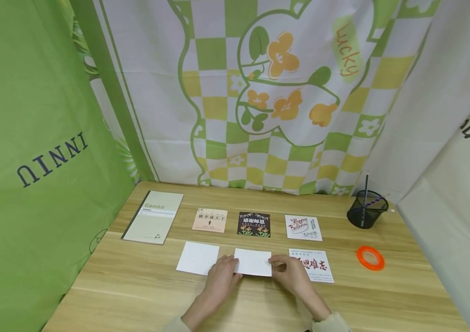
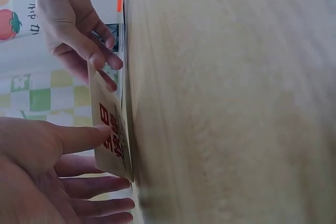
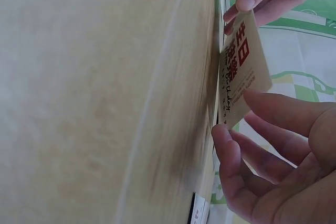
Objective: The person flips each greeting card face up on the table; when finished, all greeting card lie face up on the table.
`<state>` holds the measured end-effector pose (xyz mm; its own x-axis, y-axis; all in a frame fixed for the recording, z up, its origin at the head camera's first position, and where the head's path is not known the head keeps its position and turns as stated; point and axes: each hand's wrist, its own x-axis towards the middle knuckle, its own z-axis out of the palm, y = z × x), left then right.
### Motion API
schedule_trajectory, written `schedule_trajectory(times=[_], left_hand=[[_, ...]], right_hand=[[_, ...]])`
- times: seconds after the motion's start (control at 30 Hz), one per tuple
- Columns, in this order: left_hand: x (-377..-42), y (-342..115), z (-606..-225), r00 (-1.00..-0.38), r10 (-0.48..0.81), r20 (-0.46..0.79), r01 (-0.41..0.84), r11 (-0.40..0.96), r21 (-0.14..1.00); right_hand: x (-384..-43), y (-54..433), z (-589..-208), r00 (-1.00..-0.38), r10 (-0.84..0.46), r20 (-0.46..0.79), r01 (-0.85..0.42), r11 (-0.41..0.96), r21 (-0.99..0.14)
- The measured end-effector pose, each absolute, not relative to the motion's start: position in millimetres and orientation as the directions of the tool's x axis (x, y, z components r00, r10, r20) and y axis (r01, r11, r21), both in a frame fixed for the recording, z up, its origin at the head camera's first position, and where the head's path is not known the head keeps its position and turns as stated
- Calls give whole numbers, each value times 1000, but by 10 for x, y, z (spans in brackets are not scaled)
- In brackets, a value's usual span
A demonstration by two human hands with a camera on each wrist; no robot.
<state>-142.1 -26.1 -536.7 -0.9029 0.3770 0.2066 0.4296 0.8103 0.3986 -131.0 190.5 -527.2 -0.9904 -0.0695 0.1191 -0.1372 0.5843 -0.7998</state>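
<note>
Both hands hold a small card (image 1: 253, 262) between them at the front middle of the wooden table. My left hand (image 1: 221, 279) pinches its left end, the thumb against the printed face in the left wrist view. At the right end, my right hand (image 1: 290, 272) pinches the edge and corner between thumb and fingers. The card tilts up from the tabletop. Red and black writing covers the side toward me in the right wrist view, while the head view shows its plain white back. Just left of it lies another blank white card (image 1: 197, 258).
Behind are a cream card (image 1: 209, 220), a dark flowered card (image 1: 253, 224) and a Happy Birthday card (image 1: 303, 228). A red-lettered card (image 1: 318, 265) lies partly behind my right hand. A notebook (image 1: 153, 217) is left; orange tape roll (image 1: 370, 257) and mesh pen holder (image 1: 366, 212) are right.
</note>
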Motion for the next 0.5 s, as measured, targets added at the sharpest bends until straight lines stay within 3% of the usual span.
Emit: schedule_trajectory(times=[0.5], left_hand=[[-1414, -307, -5324, -903, 306, 302, 421, 768, 483]], right_hand=[[-1312, 1907, -5248, -981, -13, 192, -155, 642, -751]])
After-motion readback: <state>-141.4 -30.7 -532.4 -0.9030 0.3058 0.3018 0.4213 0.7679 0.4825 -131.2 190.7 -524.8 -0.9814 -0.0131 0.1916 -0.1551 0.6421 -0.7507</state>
